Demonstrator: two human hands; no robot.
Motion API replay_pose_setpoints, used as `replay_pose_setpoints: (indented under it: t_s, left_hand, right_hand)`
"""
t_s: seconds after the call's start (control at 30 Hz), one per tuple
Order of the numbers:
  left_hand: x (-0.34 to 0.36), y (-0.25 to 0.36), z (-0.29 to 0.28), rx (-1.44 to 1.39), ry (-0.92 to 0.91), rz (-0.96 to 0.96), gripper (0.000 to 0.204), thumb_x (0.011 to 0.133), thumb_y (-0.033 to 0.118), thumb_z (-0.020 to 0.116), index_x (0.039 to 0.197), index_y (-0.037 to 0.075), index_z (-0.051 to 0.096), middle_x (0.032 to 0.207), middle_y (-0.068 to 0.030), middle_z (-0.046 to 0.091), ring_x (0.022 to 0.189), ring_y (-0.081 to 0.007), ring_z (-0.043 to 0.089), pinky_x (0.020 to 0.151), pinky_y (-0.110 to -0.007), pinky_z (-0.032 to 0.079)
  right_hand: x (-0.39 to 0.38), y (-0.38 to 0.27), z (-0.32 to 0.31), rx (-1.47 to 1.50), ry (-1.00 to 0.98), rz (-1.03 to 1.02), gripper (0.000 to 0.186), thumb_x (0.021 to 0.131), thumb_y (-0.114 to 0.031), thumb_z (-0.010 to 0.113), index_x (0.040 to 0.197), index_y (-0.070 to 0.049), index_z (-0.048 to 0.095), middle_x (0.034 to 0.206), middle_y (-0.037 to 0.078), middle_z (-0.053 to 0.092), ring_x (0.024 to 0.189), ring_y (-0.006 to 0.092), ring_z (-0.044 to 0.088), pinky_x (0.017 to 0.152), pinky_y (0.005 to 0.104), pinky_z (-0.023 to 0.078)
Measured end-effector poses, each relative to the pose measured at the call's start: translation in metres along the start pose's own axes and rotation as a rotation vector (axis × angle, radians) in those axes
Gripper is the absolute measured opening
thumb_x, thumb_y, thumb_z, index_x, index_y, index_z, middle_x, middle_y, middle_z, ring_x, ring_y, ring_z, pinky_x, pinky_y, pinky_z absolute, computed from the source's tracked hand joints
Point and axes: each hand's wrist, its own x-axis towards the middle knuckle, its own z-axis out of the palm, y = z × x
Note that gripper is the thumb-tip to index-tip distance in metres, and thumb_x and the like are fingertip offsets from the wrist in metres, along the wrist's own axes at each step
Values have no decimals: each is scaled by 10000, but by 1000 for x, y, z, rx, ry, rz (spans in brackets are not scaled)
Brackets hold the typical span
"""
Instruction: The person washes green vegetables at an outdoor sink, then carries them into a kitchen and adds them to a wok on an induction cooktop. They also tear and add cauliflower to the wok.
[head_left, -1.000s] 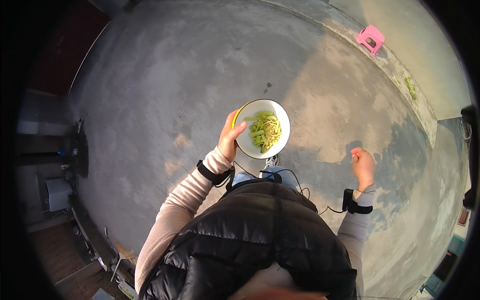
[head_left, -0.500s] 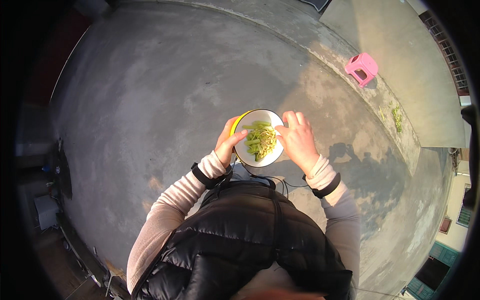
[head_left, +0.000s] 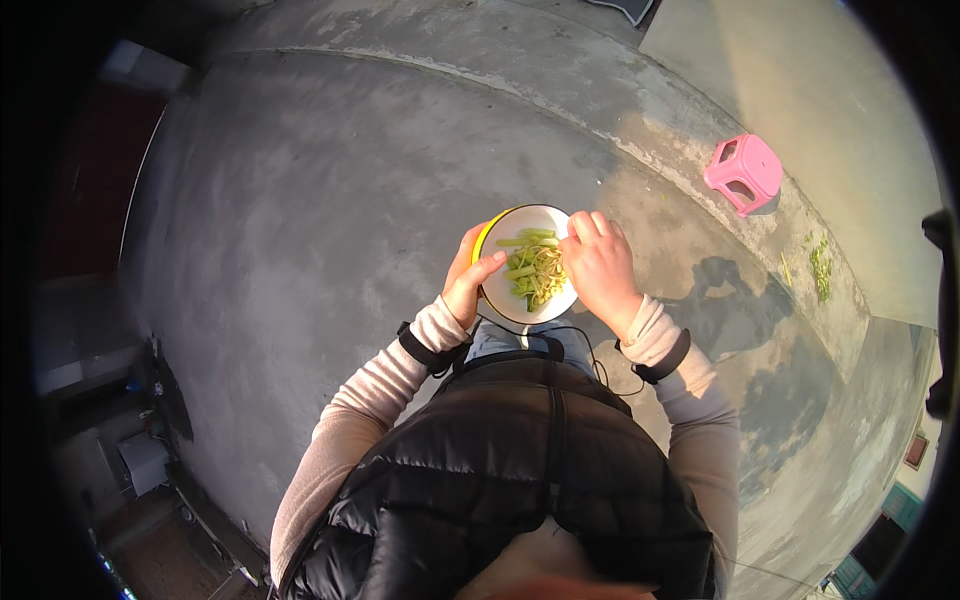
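Both forearms reach up from the lower part of the frame and bend inward, bringing the two hands together near the centre. The left hand (head_left: 468, 278) grips the bowl (head_left: 500, 300) from its left side, thumb laid over the rim and fingers tucked behind the outer wall. The right hand (head_left: 602, 268) is at the upper right of the rim, back of the hand upward and fingers curled; whether they pinch the rim or something at it, I cannot tell. The bowl sits just right of the frame's centre, held above the ground, round and white inside with a dark rim and a yellow outside showing at the left. In it lie cut green stems (head_left: 524, 271) and a tangle of thin yellowish strands (head_left: 547, 268). Below are a black quilted vest (head_left: 480, 440) and blue jeans (head_left: 494, 340). Grey concrete ground (head_left: 300, 210) fills the middle of the frame, shaded at left and sunlit at right. At upper right a pink stool (head_left: 757, 165) stands near scattered green scraps (head_left: 821, 272), beside a pale wall (head_left: 830, 130).
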Motion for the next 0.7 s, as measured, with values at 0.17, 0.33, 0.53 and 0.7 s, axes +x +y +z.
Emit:
replay_pose_setpoints:
  t_s: [0.17,0.33,0.53,0.7]
  left_hand:
    - [108,52,15,-77,63,39,687,842,314,630,1409,53,342,1276,-117,522,1172,-216,499,1000,-353,396]
    - [244,87,16,-90,73,77,662,853,289,620,1404,45,344,1276,-119,521,1172,-216,499,1000,-348,396]
    - [417,169,25,-40,7,95,667,845,300,640,1391,35,363,1276,-125,522,1182,-225,491,1011,-342,384]
    - [533,223,36,-8,-45,97,667,846,294,650,1390,33,368,1271,-125,525,1177,-228,495,1013,-337,384]
  right_hand:
    - [115,87,2,1,-31,-103,80,703,-89,667,733,-39,613,879,67,521,878,244,522,764,363,458]
    - [225,179,22,156,12,-24,61,725,-71,665,742,-50,611,879,63,550,857,236,553,727,359,478]
    - [349,337,-25,76,73,348,68,788,-60,671,846,-69,636,857,59,586,816,255,582,699,350,474]
    - [435,411,-25,-167,136,155,64,782,-71,659,845,-77,650,831,59,587,813,253,592,683,367,477]
